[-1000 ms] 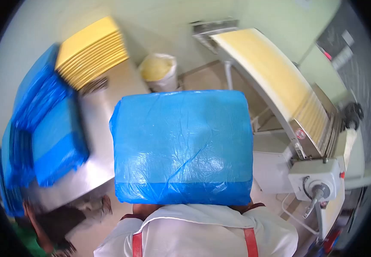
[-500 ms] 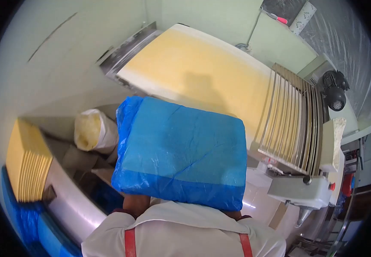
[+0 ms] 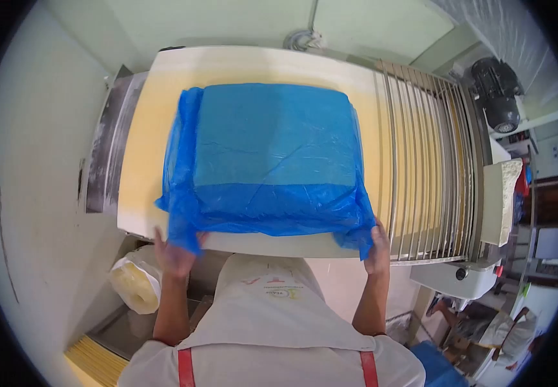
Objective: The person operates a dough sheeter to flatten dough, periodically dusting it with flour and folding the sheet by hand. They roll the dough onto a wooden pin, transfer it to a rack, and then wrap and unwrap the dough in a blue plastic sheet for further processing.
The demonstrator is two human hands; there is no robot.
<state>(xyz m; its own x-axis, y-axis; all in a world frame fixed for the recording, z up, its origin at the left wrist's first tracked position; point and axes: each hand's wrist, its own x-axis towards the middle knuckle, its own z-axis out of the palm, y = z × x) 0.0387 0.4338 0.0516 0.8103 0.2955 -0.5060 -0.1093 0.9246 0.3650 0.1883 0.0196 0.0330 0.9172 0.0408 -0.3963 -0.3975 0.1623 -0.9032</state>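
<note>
A large rectangular block wrapped in blue plastic (image 3: 275, 142) lies flat on the pale yellow belt of a machine (image 3: 143, 155). Loose ends of the wrap hang at its two near corners. At the near left corner, my left hand (image 3: 177, 259) has its fingers spread, with a flap of plastic hanging against it. Beside the near right corner, my right hand (image 3: 377, 248) has its fingers stretched out and touching the loose plastic there. What lies inside the wrap shows only as a flat block shape.
A wire guard (image 3: 420, 161) covers the belt's right part, with a black motor (image 3: 498, 97) behind it. Below left stands a white bag (image 3: 136, 284) with yellowish contents. Stacked yellow sheets (image 3: 92, 361) sit lower left. Another person (image 3: 485, 329) is at lower right.
The wrapped block has gone from being held up before my chest to lying on the belt. Both hands, largely hidden beneath it before, now show at its near corners. My view has turned and shifted.
</note>
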